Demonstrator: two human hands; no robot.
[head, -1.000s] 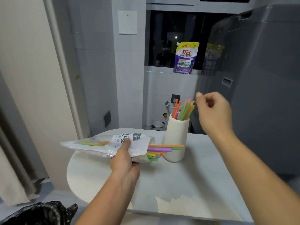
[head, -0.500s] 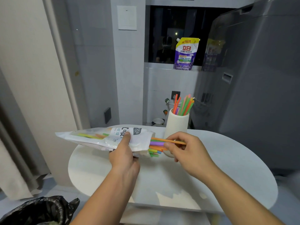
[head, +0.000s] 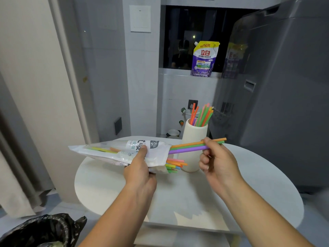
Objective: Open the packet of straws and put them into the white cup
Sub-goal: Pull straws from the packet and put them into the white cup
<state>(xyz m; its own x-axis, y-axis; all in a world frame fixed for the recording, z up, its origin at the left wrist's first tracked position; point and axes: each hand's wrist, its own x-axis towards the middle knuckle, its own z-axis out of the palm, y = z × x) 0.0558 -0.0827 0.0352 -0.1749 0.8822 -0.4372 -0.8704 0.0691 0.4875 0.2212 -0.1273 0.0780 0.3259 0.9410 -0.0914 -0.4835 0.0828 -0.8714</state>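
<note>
- Head view: the left hand (head: 140,169) holds the packet (head: 114,152) in the air above the counter (head: 249,193). The thumb lies on the printed top face and the fingers curl underneath, so its grip is clamped on the packet near the open mouth.
- The packet lies roughly level, with its sealed end pointing left and its open mouth pointing right, towards the white cup (head: 195,136).
- The right hand (head: 219,163) pinches three straws (head: 188,146), one orange, one green and one purple. Its grip is closed on them near their right-hand ends.
- The left-hand ends of those three straws sit inside the packet mouth, and the straws cross in front of the cup's upper half.
- More straw ends (head: 175,165) in pink, orange, yellow, green and blue stick out of the lower part of the packet mouth, just beside the foot of the cup.
- The white cup stands upright on the far side of the counter, behind both hands. A bunch of straws (head: 201,114) stands in it, mostly orange and green, leaning slightly right.
- A purple pouch (head: 204,58) stands on the ledge below the dark window.
- A big grey appliance (head: 284,86) fills the right side.
- A black bin bag (head: 41,230) sits at the lower left, with a curtain (head: 12,166) above it.
</note>
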